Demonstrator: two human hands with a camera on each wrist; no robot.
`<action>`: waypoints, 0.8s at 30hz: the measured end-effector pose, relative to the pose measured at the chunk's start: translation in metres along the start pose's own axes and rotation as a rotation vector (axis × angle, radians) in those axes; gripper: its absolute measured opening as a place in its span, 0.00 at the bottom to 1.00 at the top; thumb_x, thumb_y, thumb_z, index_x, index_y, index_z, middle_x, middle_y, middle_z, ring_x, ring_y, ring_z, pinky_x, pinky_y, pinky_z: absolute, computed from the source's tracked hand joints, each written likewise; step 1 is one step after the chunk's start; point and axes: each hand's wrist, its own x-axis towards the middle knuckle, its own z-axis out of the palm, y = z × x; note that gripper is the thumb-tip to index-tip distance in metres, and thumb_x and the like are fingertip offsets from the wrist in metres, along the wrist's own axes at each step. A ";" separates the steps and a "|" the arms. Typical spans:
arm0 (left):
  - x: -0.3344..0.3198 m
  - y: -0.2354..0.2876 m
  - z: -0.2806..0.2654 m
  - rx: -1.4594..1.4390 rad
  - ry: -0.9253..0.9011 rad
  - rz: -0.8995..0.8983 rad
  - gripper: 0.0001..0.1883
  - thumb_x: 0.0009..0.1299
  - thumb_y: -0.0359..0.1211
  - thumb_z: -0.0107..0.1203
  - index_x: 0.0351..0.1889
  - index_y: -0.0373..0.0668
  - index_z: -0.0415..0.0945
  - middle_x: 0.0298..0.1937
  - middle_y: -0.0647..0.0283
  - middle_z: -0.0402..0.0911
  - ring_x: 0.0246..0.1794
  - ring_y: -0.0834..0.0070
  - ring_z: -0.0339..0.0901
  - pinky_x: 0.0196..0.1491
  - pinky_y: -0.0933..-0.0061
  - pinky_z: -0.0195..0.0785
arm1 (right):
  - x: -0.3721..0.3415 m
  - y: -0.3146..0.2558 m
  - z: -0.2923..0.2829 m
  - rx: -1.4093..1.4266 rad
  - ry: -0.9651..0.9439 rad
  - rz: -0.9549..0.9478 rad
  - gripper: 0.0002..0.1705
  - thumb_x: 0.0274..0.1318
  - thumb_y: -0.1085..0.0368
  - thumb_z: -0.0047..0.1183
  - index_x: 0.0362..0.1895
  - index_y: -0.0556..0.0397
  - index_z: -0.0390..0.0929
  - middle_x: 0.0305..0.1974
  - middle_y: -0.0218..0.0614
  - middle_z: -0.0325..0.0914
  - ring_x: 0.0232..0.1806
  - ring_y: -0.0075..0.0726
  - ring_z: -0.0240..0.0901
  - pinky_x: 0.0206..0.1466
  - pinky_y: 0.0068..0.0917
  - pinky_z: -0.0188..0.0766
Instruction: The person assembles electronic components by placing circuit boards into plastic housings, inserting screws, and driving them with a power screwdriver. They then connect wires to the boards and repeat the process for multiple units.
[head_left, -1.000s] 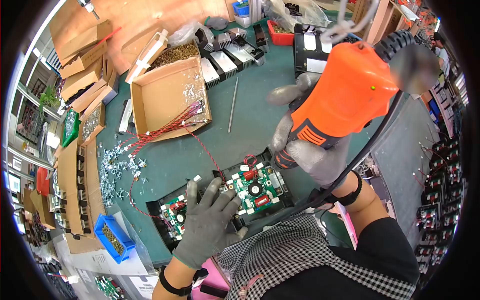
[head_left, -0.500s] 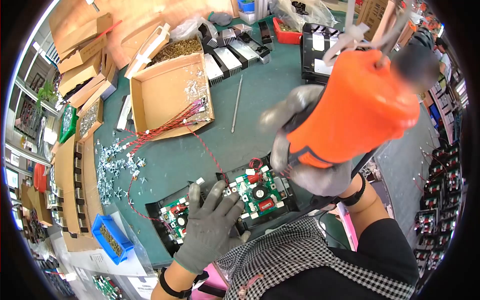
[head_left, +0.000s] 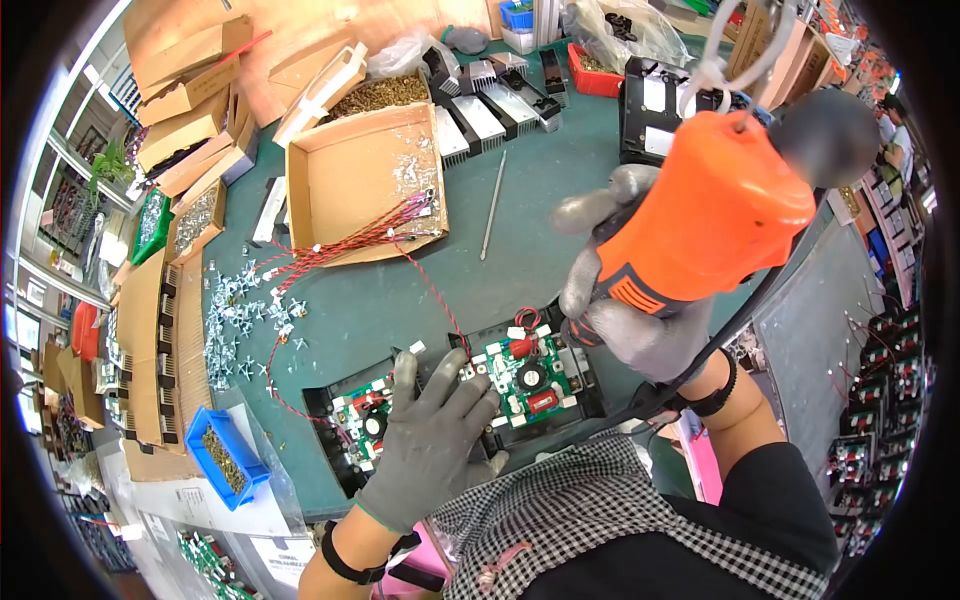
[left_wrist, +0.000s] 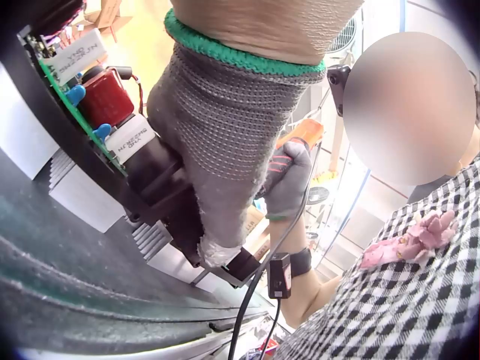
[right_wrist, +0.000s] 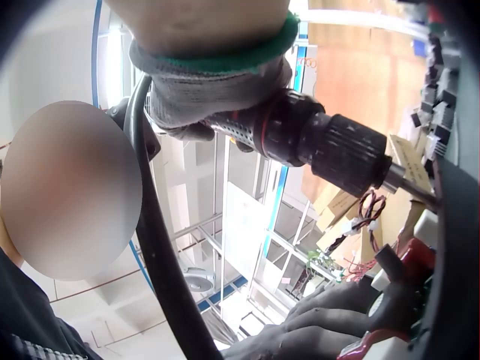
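Note:
My gloved right hand (head_left: 650,325) grips an orange-and-black electric screwdriver (head_left: 700,215) in the head view. In the right wrist view, its black chuck (right_wrist: 349,154) and metal bit (right_wrist: 412,186) point to the edge of a black housing. That right-hand housing (head_left: 597,385) carries a green circuit board (head_left: 510,385) with a round black part and red components. Another housing (head_left: 318,405) with a similar board (head_left: 360,412) sits to its left. My gloved left hand (head_left: 430,430) rests across the two with fingers extended, its thumb at the near side, covering part of the left board.
Red-black twisted wires (head_left: 345,245) trail from an open cardboard box (head_left: 365,180) to the boards. Silver star-shaped pieces (head_left: 235,325) lie scattered at left, above a blue bin (head_left: 225,460). A metal rod (head_left: 493,205) and finned housings (head_left: 480,120) lie farther back. A thick cable (head_left: 740,325) passes my right wrist.
The screwdriver leaned down and right half a second ago, then came back up closer to its earlier pose. My left hand stays on the housings. The head view shifts slightly.

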 end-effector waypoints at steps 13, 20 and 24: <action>-0.027 0.020 0.006 0.123 0.126 -0.220 0.40 0.49 0.59 0.65 0.61 0.54 0.74 0.57 0.67 0.72 0.65 0.64 0.64 0.71 0.39 0.42 | 0.016 -0.017 0.071 0.468 0.015 0.104 0.29 0.40 0.74 0.60 0.51 0.55 0.67 0.38 0.30 0.75 0.36 0.22 0.73 0.39 0.23 0.72; -0.027 0.015 0.012 0.069 0.151 -0.203 0.40 0.47 0.59 0.68 0.58 0.54 0.74 0.54 0.66 0.74 0.64 0.64 0.65 0.72 0.41 0.39 | 0.015 -0.005 0.078 0.398 -0.007 0.088 0.37 0.41 0.78 0.58 0.60 0.54 0.60 0.47 0.37 0.75 0.38 0.25 0.77 0.40 0.27 0.75; -0.028 0.012 0.014 0.036 0.155 -0.209 0.40 0.46 0.59 0.69 0.57 0.54 0.75 0.53 0.67 0.74 0.63 0.65 0.66 0.73 0.43 0.38 | 0.013 0.002 0.069 0.199 -0.163 -0.069 0.47 0.42 0.88 0.55 0.67 0.49 0.53 0.57 0.48 0.73 0.36 0.29 0.81 0.36 0.28 0.78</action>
